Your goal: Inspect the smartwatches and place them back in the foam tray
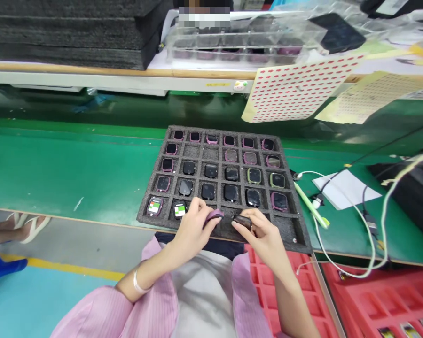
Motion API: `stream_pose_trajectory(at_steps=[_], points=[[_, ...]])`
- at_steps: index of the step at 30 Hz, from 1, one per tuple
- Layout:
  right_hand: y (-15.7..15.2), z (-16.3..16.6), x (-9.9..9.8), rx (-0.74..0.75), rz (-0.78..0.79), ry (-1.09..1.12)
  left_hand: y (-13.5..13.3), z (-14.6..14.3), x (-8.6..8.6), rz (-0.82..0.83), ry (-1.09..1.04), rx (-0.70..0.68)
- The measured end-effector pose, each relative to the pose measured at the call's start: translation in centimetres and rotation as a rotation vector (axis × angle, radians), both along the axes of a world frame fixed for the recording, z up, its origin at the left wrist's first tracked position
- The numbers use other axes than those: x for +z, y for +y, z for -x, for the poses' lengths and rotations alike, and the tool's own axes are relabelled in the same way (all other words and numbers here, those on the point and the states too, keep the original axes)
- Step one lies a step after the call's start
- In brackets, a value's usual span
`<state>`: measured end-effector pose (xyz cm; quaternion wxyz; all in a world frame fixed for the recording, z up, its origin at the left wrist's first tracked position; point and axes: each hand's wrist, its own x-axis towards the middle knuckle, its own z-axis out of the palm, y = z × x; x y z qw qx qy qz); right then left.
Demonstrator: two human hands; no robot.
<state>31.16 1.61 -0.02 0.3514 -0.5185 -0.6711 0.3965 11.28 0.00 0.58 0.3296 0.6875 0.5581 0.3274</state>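
Observation:
My left hand (196, 224) pinches a purple smartwatch case (215, 214) between thumb and fingers, just over the front row of a dark grey foam tray (306, 241). A hand's width to the right, my right hand (262, 230) grips a black smartwatch case (242, 221), seen edge-on. Most compartments of the tray hold square watch cases with purple, black or green frames. Two in the front left, such as the lit watch (154, 206), show green and white screens. My hands hide part of the front row.
Black foam sheets (66, 35) are stacked on the shelf, beside clear plastic trays (232, 44) and a phone (338, 32). A red-dotted sticker sheet (299, 89) hangs from the shelf edge. White cables (384, 244) and a green pen-like tool (310, 204) lie right. Red trays (391, 291) stand below.

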Motion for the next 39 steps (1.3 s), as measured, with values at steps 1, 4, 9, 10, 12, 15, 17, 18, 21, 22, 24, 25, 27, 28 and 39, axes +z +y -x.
stream_pose_trajectory(at_steps=[1,4,9,10,12,15,17,18,21,22,24,25,27,28,39], points=[[-0.2,0.0,0.2,-0.002,0.058,0.099,0.0,0.1,-0.1,0.048,-0.162,-0.004],[-0.6,0.0,0.7,-0.025,0.247,0.381,0.2,0.2,-0.1,0.281,-0.628,-0.061],[-0.4,0.1,0.9,0.046,0.431,0.705,1.2,-0.7,0.5,0.546,-0.996,-0.032],[-0.3,0.0,0.8,0.061,0.456,0.757,1.4,-1.0,0.5,0.547,-1.000,-0.015],[-0.1,-0.1,0.8,0.075,0.486,0.837,1.6,-1.7,0.2,0.524,-0.960,0.023],[0.1,-0.1,0.6,0.098,0.485,0.864,1.4,-2.4,-0.6,0.431,-0.808,0.089],[0.2,-0.1,0.5,0.112,0.486,0.850,1.2,-2.5,-1.0,0.358,-0.674,0.123],[0.1,0.0,0.5,0.113,0.489,0.845,1.0,-2.5,-1.2,0.335,-0.607,0.124],[0.1,0.0,0.5,0.102,0.506,0.835,0.6,-2.2,-1.2,0.298,-0.448,0.069],[0.0,0.1,0.5,0.102,0.513,0.829,0.5,-2.1,-1.1,0.286,-0.414,0.052],[-0.2,0.2,0.5,0.103,0.530,0.815,0.3,-1.8,-0.9,0.263,-0.368,0.045],[-0.3,0.3,0.5,0.102,0.539,0.809,0.2,-1.6,-0.9,0.260,-0.351,0.050],[-0.5,0.6,0.4,0.110,0.566,0.802,0.1,-1.2,-0.8,0.268,-0.317,0.056],[-0.6,0.8,0.4,0.120,0.579,0.802,0.0,-1.0,-0.8,0.275,-0.305,0.052],[-1.0,1.3,0.8,0.087,0.561,0.853,-0.2,-0.5,-1.0,0.315,-0.504,0.074]])
